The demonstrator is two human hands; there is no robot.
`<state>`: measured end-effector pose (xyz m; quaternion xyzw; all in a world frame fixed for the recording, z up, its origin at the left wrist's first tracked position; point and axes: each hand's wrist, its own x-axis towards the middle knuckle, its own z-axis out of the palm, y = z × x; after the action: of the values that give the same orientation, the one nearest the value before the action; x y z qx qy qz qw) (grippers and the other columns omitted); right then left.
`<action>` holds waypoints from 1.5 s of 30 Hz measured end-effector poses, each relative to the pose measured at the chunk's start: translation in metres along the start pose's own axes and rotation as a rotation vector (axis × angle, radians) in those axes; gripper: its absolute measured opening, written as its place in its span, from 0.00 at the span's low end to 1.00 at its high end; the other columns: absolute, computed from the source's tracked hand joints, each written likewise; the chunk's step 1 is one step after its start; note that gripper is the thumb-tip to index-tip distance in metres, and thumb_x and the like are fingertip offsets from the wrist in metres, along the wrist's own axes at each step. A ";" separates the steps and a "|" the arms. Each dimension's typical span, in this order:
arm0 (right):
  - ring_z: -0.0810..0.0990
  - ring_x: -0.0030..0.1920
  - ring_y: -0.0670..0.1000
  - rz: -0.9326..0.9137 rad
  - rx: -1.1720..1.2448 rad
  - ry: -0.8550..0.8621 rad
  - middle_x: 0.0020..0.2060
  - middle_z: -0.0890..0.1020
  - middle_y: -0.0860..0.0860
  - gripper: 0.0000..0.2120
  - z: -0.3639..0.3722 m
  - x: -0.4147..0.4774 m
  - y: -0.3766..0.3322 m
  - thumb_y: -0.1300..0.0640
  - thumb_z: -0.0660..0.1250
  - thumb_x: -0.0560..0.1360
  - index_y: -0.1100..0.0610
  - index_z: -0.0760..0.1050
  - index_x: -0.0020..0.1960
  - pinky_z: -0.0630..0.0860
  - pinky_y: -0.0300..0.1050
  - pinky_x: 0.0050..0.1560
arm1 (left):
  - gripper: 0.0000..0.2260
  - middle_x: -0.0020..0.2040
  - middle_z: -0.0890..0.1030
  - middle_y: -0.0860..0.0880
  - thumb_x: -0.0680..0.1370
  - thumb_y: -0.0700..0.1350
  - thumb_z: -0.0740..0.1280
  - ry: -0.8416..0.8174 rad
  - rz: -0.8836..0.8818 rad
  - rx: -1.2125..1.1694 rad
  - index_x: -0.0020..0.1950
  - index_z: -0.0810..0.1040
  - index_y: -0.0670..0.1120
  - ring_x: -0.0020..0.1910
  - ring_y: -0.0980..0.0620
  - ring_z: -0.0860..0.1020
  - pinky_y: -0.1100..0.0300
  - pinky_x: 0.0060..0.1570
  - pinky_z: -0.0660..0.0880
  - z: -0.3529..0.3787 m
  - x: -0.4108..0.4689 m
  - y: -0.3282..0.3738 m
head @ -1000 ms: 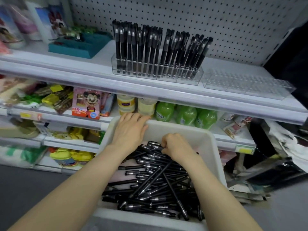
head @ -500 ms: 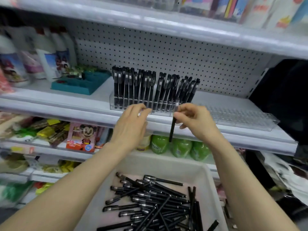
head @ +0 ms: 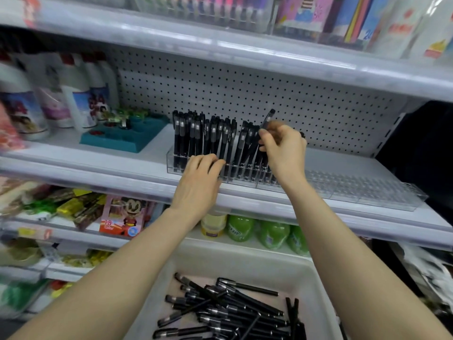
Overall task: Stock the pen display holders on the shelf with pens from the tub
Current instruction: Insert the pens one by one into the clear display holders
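A clear pen holder (head: 171,158) on the middle shelf is packed with upright black pens (head: 196,136). To its right lies a second clear holder (head: 367,190) with no pens in it. My right hand (head: 284,148) pinches one black pen (head: 268,117), tilted, over the right end of the filled holder. My left hand (head: 198,180) rests with straight fingers against the filled holder's front. Below, a white tub (head: 245,263) holds several loose black pens (head: 228,307).
A teal tray (head: 122,138) and white bottles (head: 73,99) stand left on the same shelf (head: 98,175). Green bottles (head: 269,234) and a boxed toy (head: 122,217) fill the shelf below. An upper shelf (head: 245,52) overhangs the pegboard. Packaged goods lie at lower right.
My right hand has lifted a pen out of the tub and up to the filled holder's right end. My left hand has moved from the tub's rim to the holder's front.
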<state>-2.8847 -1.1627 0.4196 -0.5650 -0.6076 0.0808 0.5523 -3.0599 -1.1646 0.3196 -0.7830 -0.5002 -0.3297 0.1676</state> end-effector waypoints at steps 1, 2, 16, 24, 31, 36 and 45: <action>0.84 0.41 0.49 -0.003 -0.008 -0.001 0.40 0.84 0.49 0.09 0.002 0.000 0.000 0.55 0.66 0.78 0.57 0.81 0.54 0.81 0.53 0.50 | 0.21 0.63 0.74 0.43 0.76 0.42 0.70 0.002 0.002 -0.001 0.68 0.73 0.41 0.62 0.42 0.70 0.47 0.65 0.70 0.000 0.000 -0.001; 0.84 0.41 0.49 -0.011 -0.014 -0.001 0.40 0.84 0.49 0.09 0.004 0.000 -0.001 0.55 0.66 0.78 0.57 0.81 0.55 0.81 0.53 0.50 | 0.21 0.64 0.74 0.43 0.76 0.42 0.70 0.002 0.002 -0.001 0.68 0.73 0.41 0.62 0.42 0.70 0.47 0.64 0.70 0.000 0.000 -0.001; 0.83 0.42 0.51 -0.106 -0.186 0.008 0.39 0.85 0.50 0.08 0.007 -0.003 -0.012 0.55 0.65 0.79 0.56 0.81 0.53 0.79 0.51 0.52 | 0.20 0.62 0.75 0.44 0.76 0.43 0.70 0.061 0.019 0.026 0.67 0.75 0.43 0.58 0.42 0.71 0.46 0.62 0.70 0.005 -0.001 -0.005; 0.83 0.42 0.53 -0.063 -0.275 -0.086 0.38 0.85 0.52 0.09 0.017 -0.014 -0.001 0.54 0.64 0.79 0.56 0.80 0.53 0.79 0.51 0.50 | 0.20 0.62 0.75 0.44 0.75 0.43 0.70 0.064 0.018 0.027 0.67 0.75 0.44 0.58 0.42 0.71 0.46 0.62 0.71 0.002 -0.002 -0.004; 0.84 0.41 0.54 0.052 -0.256 -0.150 0.36 0.84 0.53 0.10 0.025 -0.022 0.012 0.52 0.62 0.80 0.56 0.79 0.56 0.80 0.53 0.50 | 0.22 0.63 0.75 0.44 0.75 0.43 0.71 0.037 0.018 0.041 0.68 0.74 0.44 0.58 0.43 0.70 0.46 0.62 0.71 0.002 -0.002 -0.004; 0.84 0.41 0.54 0.070 -0.251 -0.145 0.34 0.84 0.52 0.11 0.024 -0.021 0.012 0.53 0.64 0.80 0.57 0.79 0.56 0.79 0.53 0.52 | 0.23 0.64 0.74 0.44 0.74 0.42 0.71 -0.005 0.004 0.034 0.69 0.73 0.43 0.59 0.42 0.70 0.47 0.62 0.72 -0.001 -0.003 -0.001; 0.82 0.45 0.45 -0.003 -0.233 -0.117 0.43 0.84 0.47 0.08 -0.007 -0.056 0.011 0.57 0.68 0.77 0.55 0.81 0.54 0.79 0.43 0.52 | 0.20 0.66 0.72 0.44 0.77 0.41 0.67 -0.116 -0.067 -0.150 0.69 0.73 0.43 0.64 0.43 0.70 0.47 0.62 0.72 -0.028 -0.044 0.013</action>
<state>-2.8869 -1.2064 0.3820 -0.6189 -0.6448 0.0417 0.4466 -3.0703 -1.2163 0.3111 -0.7940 -0.5089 -0.3256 0.0678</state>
